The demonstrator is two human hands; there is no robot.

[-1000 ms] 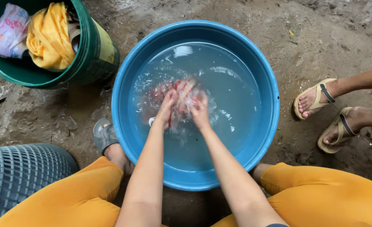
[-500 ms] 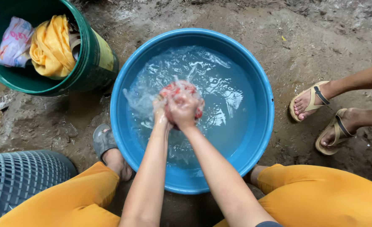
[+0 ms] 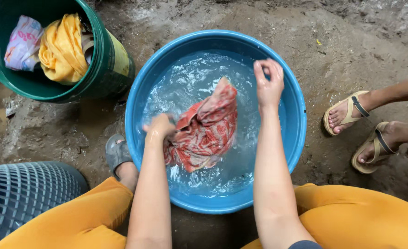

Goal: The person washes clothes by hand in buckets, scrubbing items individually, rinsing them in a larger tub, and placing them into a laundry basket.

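Item: red patterned cloth (image 3: 204, 131), wet, half lifted out of the water in a round blue basin (image 3: 296, 138) standing on bare muddy ground (image 3: 351, 41). The cloth lies at the centre of the basin, its upper corner pointing toward 12 o'clock and its lower folds trailing in the churned, bubbly water toward 6 o'clock. Left hand (image 3: 159, 129): closed, bunching the cloth's left edge at about 9 o'clock of the basin. Right hand (image 3: 268, 83): raised above the water near 2 o'clock, fingers curled inward; it appears clear of the cloth, though whether it pinches a thin edge cannot be told. Progress, as judged: the cloth is soaked through and being worked in the water, so washing is in hand; wringing and setting aside are not yet done. Accessory items: green bucket (image 3: 107, 69) at 10 o'clock of the basin, holding a twisted yellow cloth (image 3: 61, 48) and a pale printed cloth (image 3: 23, 41), seemingly wrung. Dark lattice basket (image 3: 24, 193) at 8 o'clock, contents not visible. Grey sandal (image 3: 116, 152) on the person's foot just beside the basin's left rim. Another person's two sandalled feet (image 3: 360, 124) at 3 o'clock, apart from the basin.
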